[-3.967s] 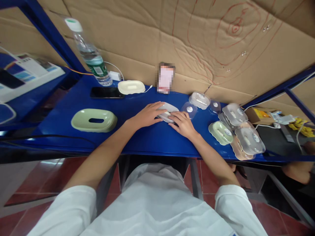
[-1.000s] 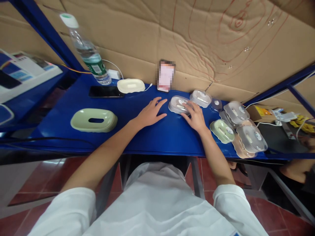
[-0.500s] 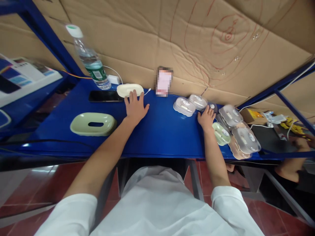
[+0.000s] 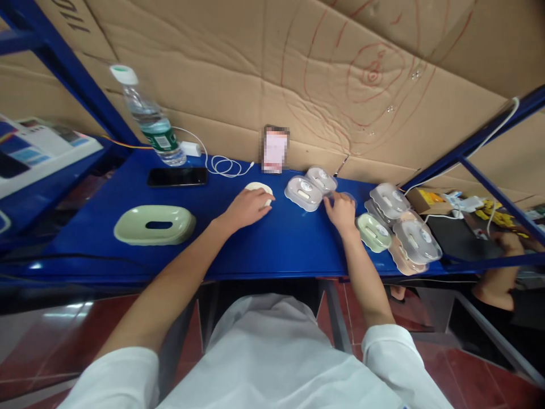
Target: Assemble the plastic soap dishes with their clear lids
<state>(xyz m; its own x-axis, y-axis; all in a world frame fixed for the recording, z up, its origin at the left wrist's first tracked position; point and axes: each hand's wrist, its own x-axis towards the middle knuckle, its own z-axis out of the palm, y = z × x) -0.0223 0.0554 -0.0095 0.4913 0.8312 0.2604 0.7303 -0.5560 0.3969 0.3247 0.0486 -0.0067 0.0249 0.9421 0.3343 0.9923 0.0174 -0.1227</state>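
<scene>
My left hand [image 4: 250, 207] is closed over a cream oval dish [image 4: 260, 187], which lies low over the blue table; most of it is hidden under the fingers. At the right, the bent fingers of my right hand [image 4: 342, 211] grip a clear-lidded soap box [image 4: 351, 197], only partly visible behind them. Two more lidded boxes, one nearer [image 4: 303, 193] and one behind it [image 4: 322, 179], sit just left of that hand. A green lidded box [image 4: 373, 233] is by my right wrist. Far left lies a pale green oval piece [image 4: 155, 225] with a slot.
Stacked lidded boxes [image 4: 415, 241] stand at the table's right end. Along the back are a water bottle [image 4: 159, 136], a black phone [image 4: 177, 176], a white cable [image 4: 225, 166] and an upright phone with a blurred screen [image 4: 275, 149]. A co-worker's arm [image 4: 500, 278] shows at far right.
My left hand has taken the cream dish from beside the black phone and brought it right and nearer, uncovering the cable. My right hand's fingers have curled onto the lidded box. The view has shifted slightly.
</scene>
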